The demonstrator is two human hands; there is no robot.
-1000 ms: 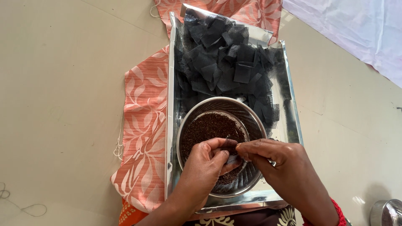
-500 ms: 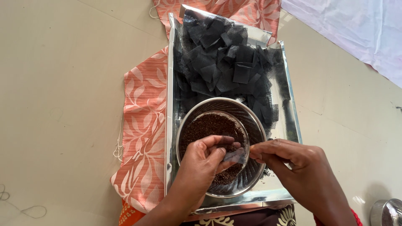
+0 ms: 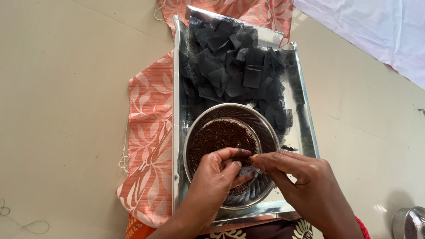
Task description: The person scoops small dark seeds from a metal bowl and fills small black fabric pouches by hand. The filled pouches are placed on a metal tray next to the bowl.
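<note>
Hands over bowl, near tray edge.
A small dark mesh piece (image 3: 246, 170) is being pinched between left hand (image 3: 217, 177) and right hand (image 3: 301, 177) above the steel bowl (image 3: 265, 128); bare floor (image 3: 66, 110) is being left open alongside the shiny tray (image 3: 305, 128).

An orange cloth with a pale leaf pattern (image 3: 148, 146) lies flat on the beige floor (image 3: 62, 110), running under the tray and showing again at the top edge; loose threads trail from its left side; a thin curl of thread (image 3: 20, 221) lies apart near the lower left corner; a white sheet (image 3: 376, 31) covers the floor at the upper right; a small round steel container (image 3: 409, 223) stands at the lower right corner, partly cut off.
</note>
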